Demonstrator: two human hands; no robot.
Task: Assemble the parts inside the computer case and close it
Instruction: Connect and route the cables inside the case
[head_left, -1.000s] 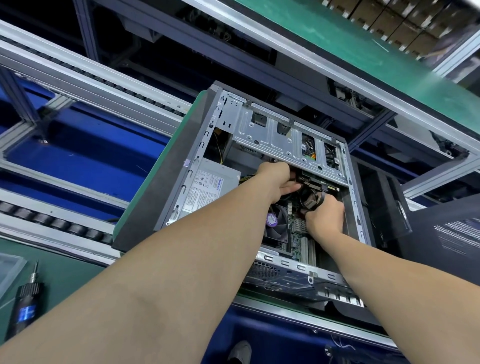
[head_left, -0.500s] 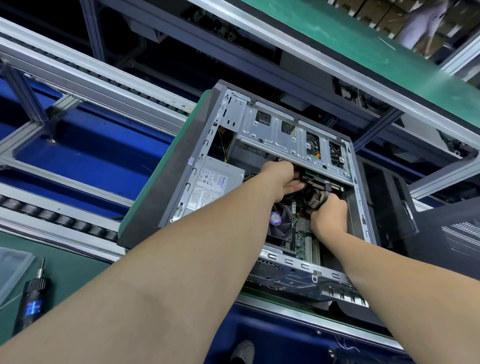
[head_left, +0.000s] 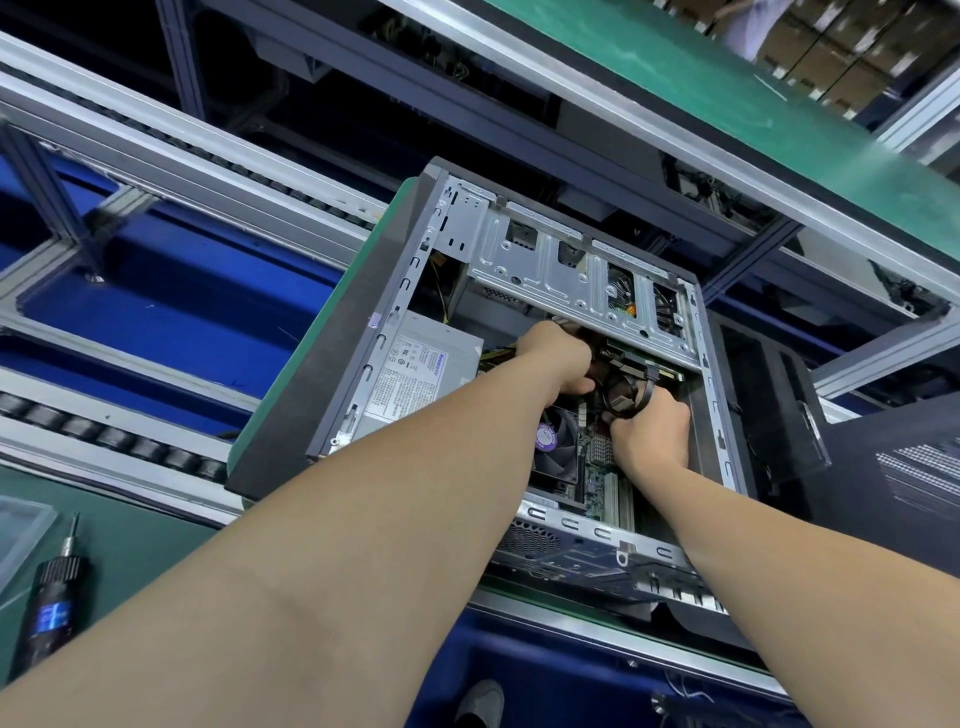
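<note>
The case (head_left: 306, 405) lies open at the centre of my view, its panel (head_left: 909, 467) off at 3 o'clock. My right hand (head_left: 652, 434) has its grip clamped on the black cables (head_left: 626, 392) looped at its 12 o'clock. My left hand (head_left: 558, 358) curls in under the bracket (head_left: 571, 275), and I cannot tell whether its grip holds anything.

Risks, as I judge them:
- Tugging the loop could strain a connector or bend pins on the board (head_left: 597, 483).
- Slack left hanging toward 7 o'clock could drop into the fan (head_left: 558, 452).
- Knuckles could scrape the bracket's stamped edge.
- With 2 hands crowding 1 gap, a plug could seat blind and crooked.
</note>
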